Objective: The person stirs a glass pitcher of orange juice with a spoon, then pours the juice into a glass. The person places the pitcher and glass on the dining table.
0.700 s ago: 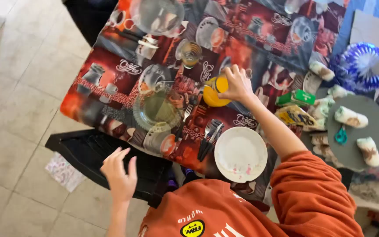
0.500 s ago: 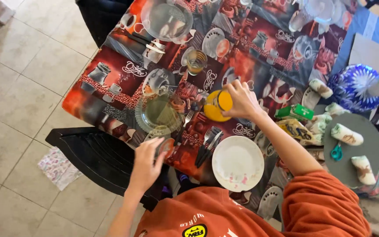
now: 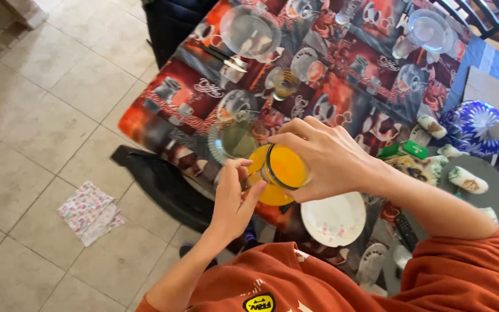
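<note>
Right hand point(image 3: 324, 159), grip wrapped round a glass of orange juice point(image 3: 277, 173), fingers curled over its rim and side. Glass lifted clear of the tabletop point(image 3: 353, 63), tilted, held close to the body above the near edge.

Left hand point(image 3: 232, 199) up beside the glass, fingertips point(image 3: 244, 167) bent in against its left side; the grip closes loosely there, whether it pinches anything small I cannot tell.

Just behind the glass: a clear glass plate point(image 3: 233, 140) on the patterned red and dark tablecloth. Below the right wrist: a white plate point(image 3: 333, 219) with faint pink marks, near the table edge. Farther off: a second clear plate point(image 3: 249, 32), a small glass with amber liquid point(image 3: 285, 82), a blue and white ball-shaped ornament point(image 3: 473, 126) at right.

Black chair point(image 3: 163, 182) pushed up at the near side. Folded patterned cloth point(image 3: 89, 211) on the tiled floor point(image 3: 41, 115). Orange sleeves on both arms.
</note>
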